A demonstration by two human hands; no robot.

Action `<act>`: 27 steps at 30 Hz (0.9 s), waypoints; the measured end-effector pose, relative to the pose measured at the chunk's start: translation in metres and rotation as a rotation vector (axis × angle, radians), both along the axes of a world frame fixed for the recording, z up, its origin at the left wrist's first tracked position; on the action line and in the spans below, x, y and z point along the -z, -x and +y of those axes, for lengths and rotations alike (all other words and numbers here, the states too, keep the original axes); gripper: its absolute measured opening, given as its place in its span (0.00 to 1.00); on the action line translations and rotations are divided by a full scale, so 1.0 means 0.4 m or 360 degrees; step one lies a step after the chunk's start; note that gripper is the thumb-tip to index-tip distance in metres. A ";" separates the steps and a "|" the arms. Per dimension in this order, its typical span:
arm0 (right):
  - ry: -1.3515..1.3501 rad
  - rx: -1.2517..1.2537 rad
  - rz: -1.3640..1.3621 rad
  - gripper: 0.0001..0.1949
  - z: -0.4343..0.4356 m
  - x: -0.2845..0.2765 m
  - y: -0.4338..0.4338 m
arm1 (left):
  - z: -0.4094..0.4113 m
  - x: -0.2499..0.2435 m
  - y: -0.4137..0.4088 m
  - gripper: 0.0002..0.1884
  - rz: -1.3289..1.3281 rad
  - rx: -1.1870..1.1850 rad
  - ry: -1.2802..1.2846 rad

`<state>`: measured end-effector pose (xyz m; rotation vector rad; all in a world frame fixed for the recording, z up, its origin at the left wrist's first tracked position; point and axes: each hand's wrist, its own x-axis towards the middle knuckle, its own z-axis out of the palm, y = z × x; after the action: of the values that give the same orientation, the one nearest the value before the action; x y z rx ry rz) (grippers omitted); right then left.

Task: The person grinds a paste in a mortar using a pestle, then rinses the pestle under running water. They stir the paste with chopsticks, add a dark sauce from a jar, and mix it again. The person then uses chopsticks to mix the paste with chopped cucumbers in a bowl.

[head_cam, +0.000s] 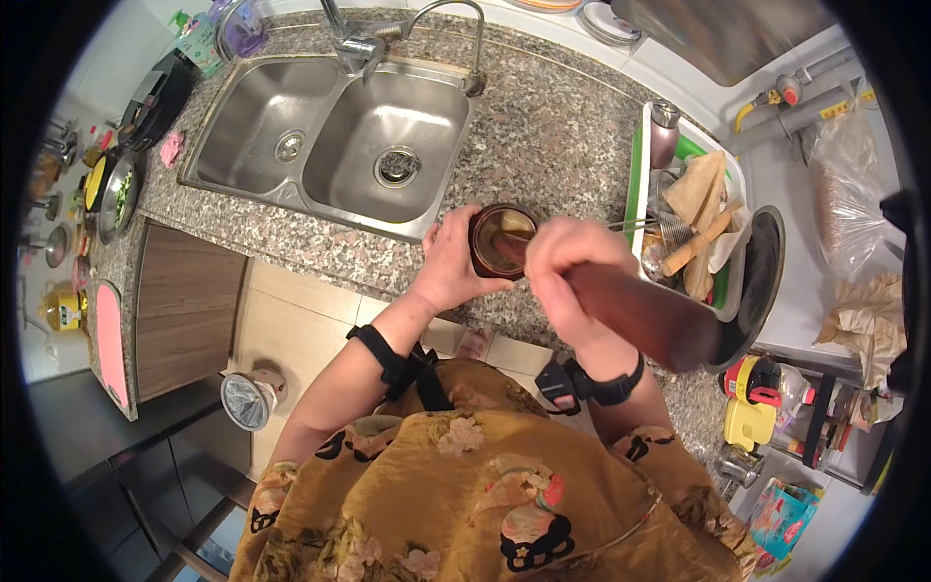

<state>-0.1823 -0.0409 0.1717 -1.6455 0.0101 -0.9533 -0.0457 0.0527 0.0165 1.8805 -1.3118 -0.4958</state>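
Observation:
A dark brown mortar point(480, 251) stands on the granite counter, just right of the sink's near corner. Against its left side rests my left hand point(454, 265), fingers and thumb spread around the wall. My right hand point(574, 276) grips a dark reddish wooden pestle point(644, 313). The pestle's narrow end reaches into the mortar, and its thick end points towards me on the right. Inside the mortar lies a pale piece of food point(516, 222), which I cannot identify more closely.
Beyond the mortar to the left is a double steel sink point(393, 138) with a faucet point(360, 51). On the right, a green and white rack point(636, 167) holds a pink bottle point(663, 138) and utensils. A black round lid or pan point(764, 269) leans beside it.

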 end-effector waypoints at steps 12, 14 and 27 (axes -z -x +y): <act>-0.0164 -0.0215 -0.0020 0.08 -0.063 -0.087 0.010 | 0.005 -0.027 -0.017 0.60 0.0218 0.0137 -0.0012; -0.0272 -0.0282 -0.0107 0.09 -0.051 -0.101 -0.001 | 0.009 -0.017 -0.030 0.62 0.0251 0.0188 -0.0046; -0.0102 -0.0161 -0.0085 0.08 -0.095 -0.028 -0.038 | -0.013 -0.014 -0.051 0.61 0.0419 0.0299 -0.0117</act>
<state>-0.1669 -0.0787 0.1828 -1.5467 -0.0774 -0.9105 -0.0255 0.0477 0.0222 1.6899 -1.3121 -0.8687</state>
